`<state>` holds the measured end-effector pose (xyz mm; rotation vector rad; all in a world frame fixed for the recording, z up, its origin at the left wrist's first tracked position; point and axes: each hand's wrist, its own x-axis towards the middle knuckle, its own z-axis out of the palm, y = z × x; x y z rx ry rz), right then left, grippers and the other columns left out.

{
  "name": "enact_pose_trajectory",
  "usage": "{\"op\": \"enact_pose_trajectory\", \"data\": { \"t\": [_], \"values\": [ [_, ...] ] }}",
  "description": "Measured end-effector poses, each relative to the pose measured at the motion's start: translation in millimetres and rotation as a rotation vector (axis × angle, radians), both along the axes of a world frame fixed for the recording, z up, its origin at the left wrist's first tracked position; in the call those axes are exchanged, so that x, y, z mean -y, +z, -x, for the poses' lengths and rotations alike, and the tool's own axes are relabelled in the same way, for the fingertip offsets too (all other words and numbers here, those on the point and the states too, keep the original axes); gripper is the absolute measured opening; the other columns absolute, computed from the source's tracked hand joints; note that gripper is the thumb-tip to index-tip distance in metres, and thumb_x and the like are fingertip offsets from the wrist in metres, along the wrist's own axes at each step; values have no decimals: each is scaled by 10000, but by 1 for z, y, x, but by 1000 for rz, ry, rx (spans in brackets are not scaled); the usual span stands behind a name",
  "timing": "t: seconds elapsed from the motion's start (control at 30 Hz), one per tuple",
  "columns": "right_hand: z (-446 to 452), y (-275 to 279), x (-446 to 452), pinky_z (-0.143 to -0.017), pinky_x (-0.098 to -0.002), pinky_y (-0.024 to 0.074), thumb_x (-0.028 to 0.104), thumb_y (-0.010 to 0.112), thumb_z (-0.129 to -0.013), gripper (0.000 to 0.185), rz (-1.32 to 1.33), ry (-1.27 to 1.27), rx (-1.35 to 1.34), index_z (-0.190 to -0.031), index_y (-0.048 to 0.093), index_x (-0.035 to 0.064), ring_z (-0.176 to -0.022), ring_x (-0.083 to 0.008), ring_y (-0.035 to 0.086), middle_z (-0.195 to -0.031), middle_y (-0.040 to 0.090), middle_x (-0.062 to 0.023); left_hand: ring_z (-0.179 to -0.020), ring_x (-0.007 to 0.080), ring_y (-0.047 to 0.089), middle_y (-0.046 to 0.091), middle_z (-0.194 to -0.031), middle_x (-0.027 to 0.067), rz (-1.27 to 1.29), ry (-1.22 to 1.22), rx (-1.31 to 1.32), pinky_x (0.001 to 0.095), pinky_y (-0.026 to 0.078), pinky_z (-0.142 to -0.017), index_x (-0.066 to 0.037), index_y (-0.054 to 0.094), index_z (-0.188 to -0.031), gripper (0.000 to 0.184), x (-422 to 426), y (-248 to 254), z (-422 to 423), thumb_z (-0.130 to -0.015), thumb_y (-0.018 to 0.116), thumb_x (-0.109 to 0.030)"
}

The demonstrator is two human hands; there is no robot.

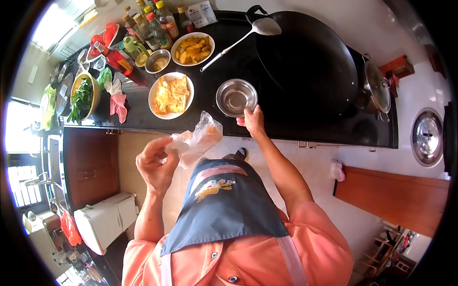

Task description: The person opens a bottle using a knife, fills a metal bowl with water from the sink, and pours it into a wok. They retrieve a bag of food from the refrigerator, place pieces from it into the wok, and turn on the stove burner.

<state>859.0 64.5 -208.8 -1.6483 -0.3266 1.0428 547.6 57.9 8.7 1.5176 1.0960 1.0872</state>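
Note:
My left hand (155, 162) pinches the gathered top of a clear plastic bag (194, 143), which has something orange-brown inside that I cannot make out. The bag hangs in front of the counter's edge. My right hand (253, 121) grips the near rim of a small steel bowl (236, 98), with nothing visible in it. Whether the bowl touches the counter I cannot tell. Left of it stands a white plate (151, 99) of yellow, egg-like pieces. Behind that is another white dish (211, 51) of orange-yellow chunks.
A large black wok (310, 62) fills the right of the black counter (205, 107). A steel spatula (234, 45) leans toward its rim. Sauce bottles (155, 28), a small metal bowl (158, 61) and a basket of leafy greens (82, 97) stand left. A lidded pot (377, 86) is far right.

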Motion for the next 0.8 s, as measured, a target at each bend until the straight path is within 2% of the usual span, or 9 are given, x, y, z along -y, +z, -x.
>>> {"op": "enact_pose_trajectory", "data": {
  "t": [0.07, 0.3, 0.43, 0.47, 0.5, 0.57, 0.63, 0.73, 0.8],
  "values": [
    [-5, 0, -13, -522, -400, 651, 75, 535, -1002, 201, -47, -50, 5, -1148, 460, -41, -584, -262, 713, -859, 686, -205, -855, 116, 706, 747, -958, 82, 43, 9, 20, 244, 574, -777, 50, 713, -1076, 261, -15, -5, -10, -822, 685, 100],
    [-25, 20, -66, -546, -413, 659, 99, 547, -1014, 221, -15, -125, 54, -1157, 458, -45, -648, -275, 738, -888, 698, -229, -872, 162, 760, 776, -966, 120, -25, -169, -88, 292, 623, -815, 28, 728, -1061, 250, -61, -20, -40, -811, 717, 35],
    [-33, 6, -89, -559, -416, 659, 169, 573, -1044, 277, -3, -179, 19, -1172, 457, -47, -662, -284, 743, -879, 701, -221, -855, 197, 779, 779, -959, 148, -83, -221, -168, 305, 634, -794, 22, 736, -1045, 248, -80, -28, -54, -797, 715, 19],
    [-36, 6, -87, -553, -418, 654, 267, 589, -1055, 362, 5, -164, -19, -1181, 469, -50, -661, -283, 743, -864, 710, -206, -852, 199, 779, 778, -952, 149, -121, -235, -189, 307, 636, -789, 21, 736, -1044, 251, -84, -29, -56, -794, 715, 20],
    [-40, 6, -80, -484, -358, 623, 343, 604, -1035, 484, 81, -141, 8, -1283, 494, -58, -599, -234, 734, -794, 738, -190, -849, 202, 780, 777, -946, 149, -161, -250, -212, 309, 638, -785, 19, 737, -1043, 253, -88, -31, -58, -791, 715, 22],
    [-36, 42, -53, -533, -323, 612, 417, 617, -1024, 583, 280, -56, 78, -1323, 536, -76, -584, -213, 726, -799, 753, -164, -819, 199, 777, 771, -919, 148, -230, -274, -219, 313, 641, -763, 13, 739, -1046, 275, -94, -37, -60, -772, 719, 30],
    [-13, 76, -11, -628, -323, 605, 418, 641, -1013, 574, 54, 29, 330, -1337, 578, -52, -635, -226, 739, -820, 768, -126, -801, 198, 774, 769, -906, 142, -242, -315, -231, 312, 637, -751, 12, 744, -1043, 265, -99, -45, -64, -779, 722, 17],
    [27, 132, 18, -775, -376, 590, 306, 708, -977, 439, -276, 186, 621, -1301, 642, 17, -860, -259, 743, -1018, 756, -146, -787, 197, 771, 769, -891, 136, -187, -357, -320, 309, 631, -740, 19, 743, -1046, 259, -103, -46, -81, -789, 726, -4],
    [48, 158, 17, -852, -397, 578, 222, 747, -935, 421, -450, 292, 845, -1306, 653, 46, -989, -289, 717, -1135, 727, -155, -763, 143, 737, 766, -876, 111, -120, -367, -322, 277, 605, -719, 20, 750, -1067, 242, -112, -64, -87, -834, 725, -41]
  ]
}}
